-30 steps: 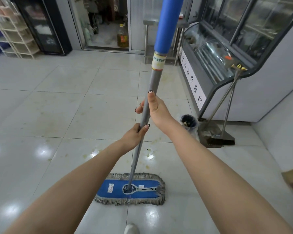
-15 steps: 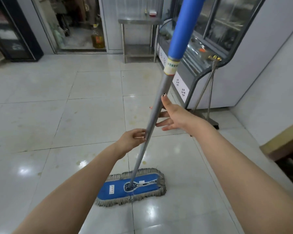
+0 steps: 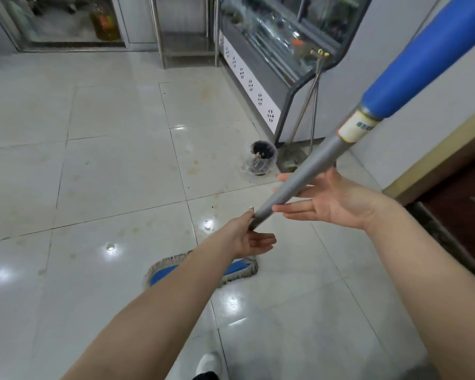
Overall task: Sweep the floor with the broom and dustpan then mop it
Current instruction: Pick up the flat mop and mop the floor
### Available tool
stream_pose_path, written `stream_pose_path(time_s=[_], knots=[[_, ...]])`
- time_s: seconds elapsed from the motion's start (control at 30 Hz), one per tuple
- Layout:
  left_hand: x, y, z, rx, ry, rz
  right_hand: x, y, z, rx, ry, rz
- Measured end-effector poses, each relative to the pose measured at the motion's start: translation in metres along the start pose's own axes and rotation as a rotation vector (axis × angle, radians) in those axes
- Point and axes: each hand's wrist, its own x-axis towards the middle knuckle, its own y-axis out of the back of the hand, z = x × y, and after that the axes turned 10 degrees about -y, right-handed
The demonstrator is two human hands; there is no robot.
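the mop (image 3: 313,165) leans toward 2 o'clock, its blue head (image 3: 237,268) flat on the floor (image 3: 107,174) at 6 o'clock of the left hand (image 3: 247,238). this hand is wide, thumb touching the handle (image 3: 280,197). the right hand (image 3: 331,204) is wide, palm up, the handle lying across its fingers (image 3: 294,209). a small bin (image 3: 261,157) stands at 12 o'clock.

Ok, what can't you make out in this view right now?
Head view only:
Mop head: middle hidden behind the left forearm; only its ends show.
Mop handle: top cut off by the upper right edge, lower stretch hidden behind the left hand.
Label on the handle: print blurred.
Small bin: contents too small to tell.
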Motion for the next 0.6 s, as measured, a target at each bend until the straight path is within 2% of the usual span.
stream_pose_path(time_s=[0.1,0.47,0.6], knots=[[-0.004,-0.01,-0.023,-0.064,0.037,-0.023,-0.021,0.007,0.018,0.1,-0.07,0.056],[-0.02,-0.045,-0.119,-0.159,0.04,0.04,-0.076,0.014,0.078,-0.03,-0.453,0.225],[-0.021,-0.061,-0.159,-0.199,0.059,0.094,-0.089,0.02,0.116,0.041,-0.58,0.27]])
